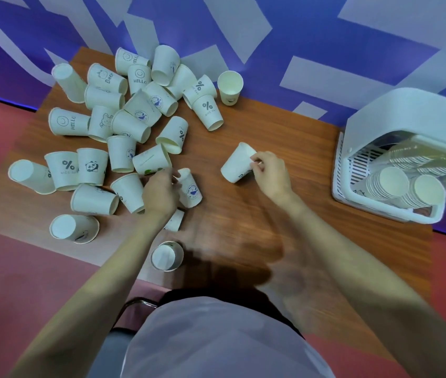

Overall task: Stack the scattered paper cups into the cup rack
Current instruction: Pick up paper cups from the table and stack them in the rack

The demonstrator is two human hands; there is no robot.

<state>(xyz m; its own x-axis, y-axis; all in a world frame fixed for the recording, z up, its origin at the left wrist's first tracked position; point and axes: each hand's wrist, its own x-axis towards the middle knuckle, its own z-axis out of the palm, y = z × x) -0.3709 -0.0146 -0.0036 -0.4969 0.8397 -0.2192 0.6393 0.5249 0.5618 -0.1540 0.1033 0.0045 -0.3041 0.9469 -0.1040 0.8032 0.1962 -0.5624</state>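
Several white printed paper cups (123, 118) lie scattered over the left half of the wooden table (271, 219), most upside down or on their sides. My left hand (160, 190) grips an inverted cup with a blue logo (190, 190) at the pile's near edge. My right hand (269, 174) pinches the base of a tilted cup (237, 163) in the table's middle. The white cup rack (396, 148) stands at the right edge, holding rows of nested cups (404, 186).
One upright cup (230, 87) stands alone near the back wall. Another cup (166, 256) sits at the table's near edge, and one (175, 221) lies partly under my left forearm. A chair frame (134, 304) shows below the table. The floor is red.
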